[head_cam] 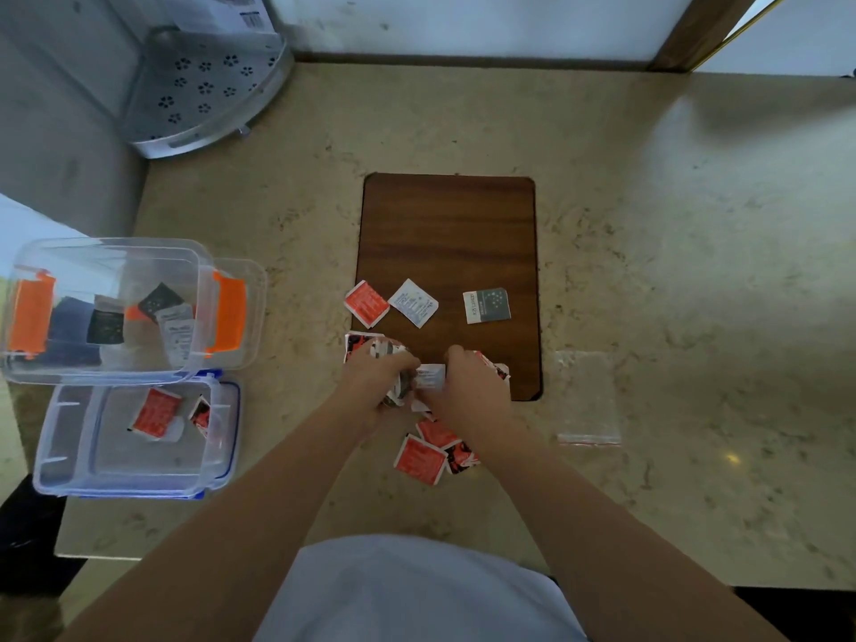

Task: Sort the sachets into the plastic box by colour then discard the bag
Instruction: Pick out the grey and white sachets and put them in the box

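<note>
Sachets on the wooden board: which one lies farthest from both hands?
The grey sachet, alone toward the wooden board's right side. The red sachet and white sachet sit together at the left.

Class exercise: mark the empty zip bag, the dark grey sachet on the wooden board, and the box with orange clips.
Zip bag (pixel 587 400), head view, middle of the clear film.
Dark grey sachet (pixel 487 305), head view, its centre.
Box with orange clips (pixel 229 312), head view, right orange clip.
</note>
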